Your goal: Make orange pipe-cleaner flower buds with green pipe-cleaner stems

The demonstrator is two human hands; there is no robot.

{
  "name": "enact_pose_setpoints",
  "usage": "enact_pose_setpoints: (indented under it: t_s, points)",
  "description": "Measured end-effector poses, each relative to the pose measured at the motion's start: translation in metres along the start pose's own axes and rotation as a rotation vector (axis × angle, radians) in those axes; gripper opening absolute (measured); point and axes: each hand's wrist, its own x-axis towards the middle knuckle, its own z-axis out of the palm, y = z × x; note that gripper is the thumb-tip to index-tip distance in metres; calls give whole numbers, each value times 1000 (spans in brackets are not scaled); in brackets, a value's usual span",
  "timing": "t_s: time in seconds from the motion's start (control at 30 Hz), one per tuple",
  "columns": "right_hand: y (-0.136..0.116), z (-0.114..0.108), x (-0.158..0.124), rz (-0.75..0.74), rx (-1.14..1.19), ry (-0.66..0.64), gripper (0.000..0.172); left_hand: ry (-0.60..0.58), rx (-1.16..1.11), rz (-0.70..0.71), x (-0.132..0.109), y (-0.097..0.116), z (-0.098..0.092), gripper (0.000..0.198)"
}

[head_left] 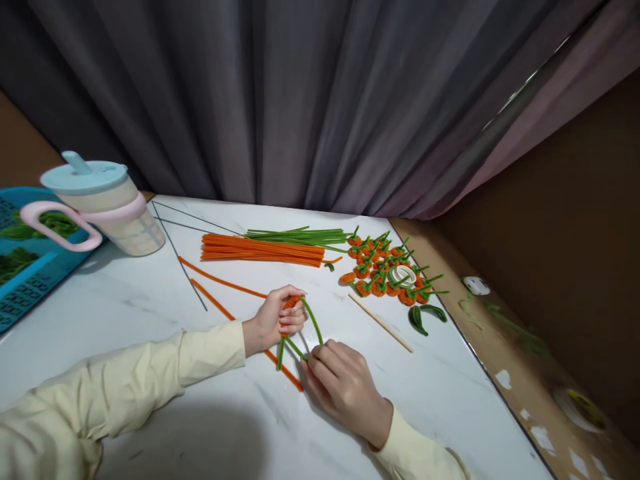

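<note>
My left hand (270, 323) is closed around a small coiled orange pipe-cleaner piece (292, 303), partly hidden by the fingers. A green pipe cleaner (313, 320) loops out from it, and green ends also stick out below the palm. To the lower right, my right hand (347, 383) pinches the green pipe cleaner with bent fingers; the fingertips are partly hidden. Loose orange pipe cleaners (213, 299) lie on the table under and left of the left hand. Behind the hands rest a bundle of orange pipe cleaners (263, 250) and a bundle of green ones (300, 236).
Several small orange pieces with green stems (379, 288) cluster at right, with a white ring-shaped roll (403, 275) on them. Nearby lie a thin wooden stick (381, 323) and dark green loops (417, 320). A lidded tumbler (133, 230) and blue basket (37, 293) stand at left.
</note>
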Motion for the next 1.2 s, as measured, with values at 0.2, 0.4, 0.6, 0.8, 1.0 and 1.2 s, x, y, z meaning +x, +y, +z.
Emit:
enact_pose_setpoints:
  t_s: [0.2, 0.4, 0.6, 0.8, 1.0, 1.2]
  points:
    - [1, 6, -3, -81, -107, 16, 23, 63, -49, 30, 6, -3, 8, 38]
    - [3, 5, -6, -125, -196, 14, 26, 73, -70, 47, 12, -6, 18, 36]
    - [6, 2, -6, -116, -232, 45, 31, 73, -84, 90, 16, -8, 24, 35]
    - [6, 1, -5, -76, -296, 42, 38, 44, -56, 147, 23, -15, 33, 36]
    - [23, -10, -7, 25, -340, 77, 30, -19, 63, 232, 27, -14, 38, 38]
    - [55, -30, -9, 43, -201, 60, 11, -189, 728, 405, 10, 22, 26, 35]
